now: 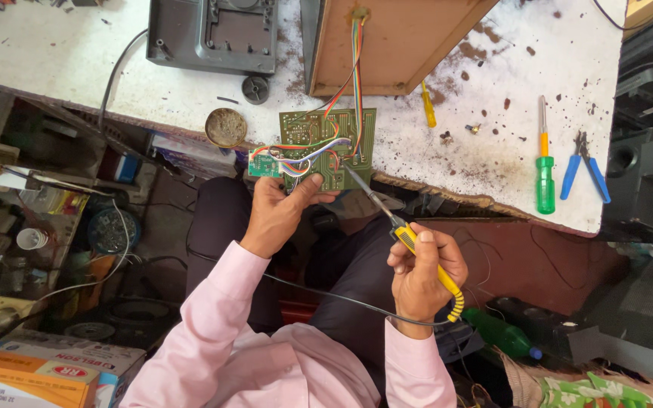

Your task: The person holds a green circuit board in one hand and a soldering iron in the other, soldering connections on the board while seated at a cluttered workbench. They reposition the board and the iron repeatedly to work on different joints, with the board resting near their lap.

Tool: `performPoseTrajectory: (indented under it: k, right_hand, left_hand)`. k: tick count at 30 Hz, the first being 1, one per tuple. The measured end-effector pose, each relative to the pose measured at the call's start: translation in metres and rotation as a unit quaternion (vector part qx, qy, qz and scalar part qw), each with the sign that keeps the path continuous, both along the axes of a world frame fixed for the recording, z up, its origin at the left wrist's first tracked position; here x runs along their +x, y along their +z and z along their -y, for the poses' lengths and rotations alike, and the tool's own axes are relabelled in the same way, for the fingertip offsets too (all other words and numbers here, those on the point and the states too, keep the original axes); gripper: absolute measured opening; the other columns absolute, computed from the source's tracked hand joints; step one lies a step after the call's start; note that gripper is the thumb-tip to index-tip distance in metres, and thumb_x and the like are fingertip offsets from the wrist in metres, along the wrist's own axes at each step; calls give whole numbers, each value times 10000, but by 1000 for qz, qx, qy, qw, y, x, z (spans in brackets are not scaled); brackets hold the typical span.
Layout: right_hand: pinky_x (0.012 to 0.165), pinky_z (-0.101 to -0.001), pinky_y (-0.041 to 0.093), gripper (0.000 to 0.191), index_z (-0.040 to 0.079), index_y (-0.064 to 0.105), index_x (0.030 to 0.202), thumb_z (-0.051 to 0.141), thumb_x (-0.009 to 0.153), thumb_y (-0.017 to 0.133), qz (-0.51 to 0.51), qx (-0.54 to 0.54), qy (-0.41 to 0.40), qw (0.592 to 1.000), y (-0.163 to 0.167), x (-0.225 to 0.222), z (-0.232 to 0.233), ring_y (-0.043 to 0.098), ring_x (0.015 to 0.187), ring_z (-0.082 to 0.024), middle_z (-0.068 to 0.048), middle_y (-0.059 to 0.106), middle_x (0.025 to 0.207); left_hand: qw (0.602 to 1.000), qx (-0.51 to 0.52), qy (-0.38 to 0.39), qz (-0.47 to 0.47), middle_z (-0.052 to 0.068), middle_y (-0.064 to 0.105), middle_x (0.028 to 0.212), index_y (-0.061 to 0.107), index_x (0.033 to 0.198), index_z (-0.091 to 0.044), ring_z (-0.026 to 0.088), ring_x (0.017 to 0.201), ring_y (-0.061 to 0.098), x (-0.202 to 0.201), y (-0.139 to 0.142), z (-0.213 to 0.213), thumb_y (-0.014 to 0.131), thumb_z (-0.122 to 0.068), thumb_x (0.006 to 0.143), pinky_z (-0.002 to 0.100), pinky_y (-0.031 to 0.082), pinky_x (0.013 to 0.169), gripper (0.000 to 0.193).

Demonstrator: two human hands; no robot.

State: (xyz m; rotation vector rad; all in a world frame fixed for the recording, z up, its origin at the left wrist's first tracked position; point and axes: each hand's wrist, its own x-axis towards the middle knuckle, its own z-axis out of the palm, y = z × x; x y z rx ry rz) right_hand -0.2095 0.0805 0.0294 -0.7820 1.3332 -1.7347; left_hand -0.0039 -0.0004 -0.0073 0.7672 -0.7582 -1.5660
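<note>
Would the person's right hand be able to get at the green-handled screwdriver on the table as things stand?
Probably not right away: the right hand is closed around the yellow soldering iron. The green-handled screwdriver lies in the open on the table, nothing lying over it.

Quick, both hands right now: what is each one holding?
Left hand: closed on the lower edge of the green circuit board with coloured wires.
Right hand: closed around the yellow-handled soldering iron, tip at the board.

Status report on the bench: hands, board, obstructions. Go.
Left hand grips green circuit board at table edge. Right hand holds yellow soldering iron, tip at board. Coloured wires lie across the board.
</note>
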Motion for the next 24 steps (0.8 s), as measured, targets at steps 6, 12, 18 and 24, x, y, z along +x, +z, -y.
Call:
performPoseTrajectory:
  k: [6,12,18,24]
  right_hand:
    - [457,-220,409,159,-30,689,1001,116,1018,626,-15,1,-9,1000,7,2,0,576,509,-139,-127,677,705]
    - [464,-220,409,156,-33,685,992,109,1025,630,-34,2,1,999,12,5,-1,571,517,-135,-122,669,701]
    - [410,-238,360,203,-46,669,942,129,994,581,27,69,2,997,8,-9,11,517,448,-146,-104,610,618]
    - [424,-271,344,225,-13,660,912,200,962,607,247,117,72,959,-12,-23,26,419,426,-141,-69,532,568]
  left_hand:
    - [1000,0,-3,-1,177,747,1087,672,1155,80,275,943,760,-1,2,0,644,-50,1014,394,667,823,193]
    - [1000,9,-2,1,176,743,1095,672,1157,81,276,948,758,-1,1,-1,640,-46,1010,395,665,827,197]
    - [1000,7,-7,1,179,741,1097,667,1169,80,276,952,759,0,0,0,637,-45,1014,404,667,835,201]
    - [1000,9,-15,8,151,730,1170,662,1200,66,243,994,749,1,1,1,620,-56,1006,395,666,847,232]
